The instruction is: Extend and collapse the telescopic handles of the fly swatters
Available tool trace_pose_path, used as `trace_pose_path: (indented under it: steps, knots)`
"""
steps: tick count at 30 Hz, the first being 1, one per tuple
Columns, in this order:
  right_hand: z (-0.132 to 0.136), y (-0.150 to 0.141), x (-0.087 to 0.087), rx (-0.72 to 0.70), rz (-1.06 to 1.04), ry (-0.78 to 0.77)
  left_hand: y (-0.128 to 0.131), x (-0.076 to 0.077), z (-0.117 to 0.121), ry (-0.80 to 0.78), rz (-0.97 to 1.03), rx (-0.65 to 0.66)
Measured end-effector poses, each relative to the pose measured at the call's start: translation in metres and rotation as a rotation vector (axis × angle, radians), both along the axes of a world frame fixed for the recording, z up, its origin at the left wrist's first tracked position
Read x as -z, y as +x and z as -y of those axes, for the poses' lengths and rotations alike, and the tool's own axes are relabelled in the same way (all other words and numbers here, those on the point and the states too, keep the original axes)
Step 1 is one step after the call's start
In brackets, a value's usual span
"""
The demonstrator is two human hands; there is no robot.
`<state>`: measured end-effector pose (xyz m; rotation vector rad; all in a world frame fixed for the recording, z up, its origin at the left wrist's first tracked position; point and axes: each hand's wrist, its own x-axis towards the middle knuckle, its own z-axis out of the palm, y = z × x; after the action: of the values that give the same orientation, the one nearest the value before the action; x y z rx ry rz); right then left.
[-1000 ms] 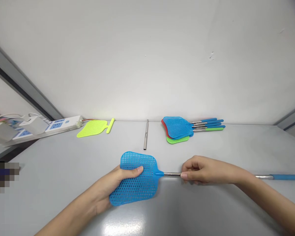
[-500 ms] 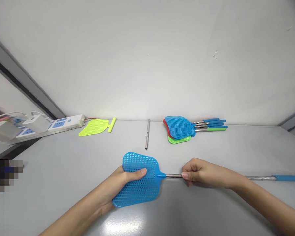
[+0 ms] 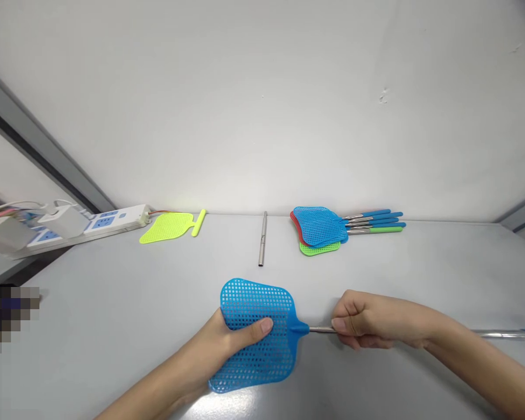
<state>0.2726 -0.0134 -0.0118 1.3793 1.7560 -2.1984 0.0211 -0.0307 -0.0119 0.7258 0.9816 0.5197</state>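
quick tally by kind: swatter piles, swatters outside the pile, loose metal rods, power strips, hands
Swatter pile: 1
Swatters outside the pile: 2 (blue swatter, yellow swatter)
Loose metal rod: 1
Power strip: 1
Hands: 2 (left hand, right hand)
Total: 7

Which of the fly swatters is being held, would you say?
The nearest blue fly swatter: left hand on its mesh head, right hand on its rod; the others lie farther back.

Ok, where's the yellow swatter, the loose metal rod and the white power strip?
Yellow swatter (image 3: 168,226): head view, mesh.
Metal rod (image 3: 262,244): head view, shaft.
Power strip (image 3: 130,216): head view, top face.
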Motion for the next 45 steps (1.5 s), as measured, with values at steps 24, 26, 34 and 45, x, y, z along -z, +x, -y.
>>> trace_pose_path:
  steps: [24, 26, 34, 45]
  knots:
    - [-0.024, 0.057, -0.037, -0.230, 0.377, 0.487, -0.073, -0.033, -0.060, 0.295, -0.235, -0.100]
    - [-0.025, 0.067, -0.043, -0.136, 0.411, 0.498, -0.083, -0.036, -0.065, 0.335, -0.324, -0.112]
    - [-0.018, 0.087, -0.033, -0.035, 0.385, 0.475, -0.105, -0.020, -0.077, 0.573, -0.860, -0.266]
    - [-0.007, 0.101, -0.006, -0.010, 0.273, 0.403, -0.101, -0.007, -0.078, 0.779, -1.341, -0.032]
